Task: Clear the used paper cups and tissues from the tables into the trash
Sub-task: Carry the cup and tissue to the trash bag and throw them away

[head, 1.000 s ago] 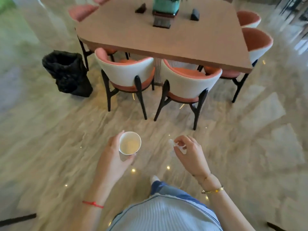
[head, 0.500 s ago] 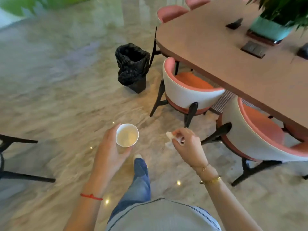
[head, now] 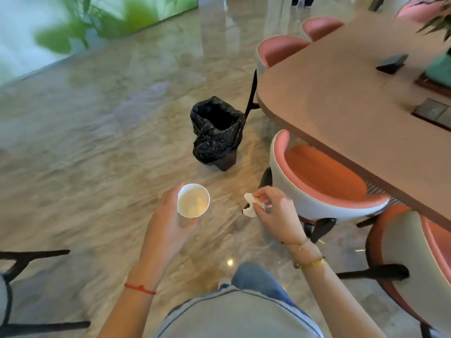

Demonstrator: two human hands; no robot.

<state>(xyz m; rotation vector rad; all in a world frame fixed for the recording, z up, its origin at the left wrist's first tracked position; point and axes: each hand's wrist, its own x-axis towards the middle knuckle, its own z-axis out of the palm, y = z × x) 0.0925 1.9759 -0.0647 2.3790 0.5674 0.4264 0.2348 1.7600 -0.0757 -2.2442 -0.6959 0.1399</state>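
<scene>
A long tan table [head: 346, 98] fills the room toward two o'clock, with a dark flat device [head: 392, 64] lying on it and a grey panel [head: 433, 111] set into its top. Pink-cushioned chairs with pale shells are tucked along its near edge, the closest [head: 317, 189] at three o'clock. Glossy marble floor [head: 97, 132] spreads to nine o'clock, blurred green plants [head: 97, 23] at eleven.

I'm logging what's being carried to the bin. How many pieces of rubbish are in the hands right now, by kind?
Paper cups: 1, the paper cup in the left hand
Tissues: 1, the crumpled tissue in the right hand
Total: 2
</scene>
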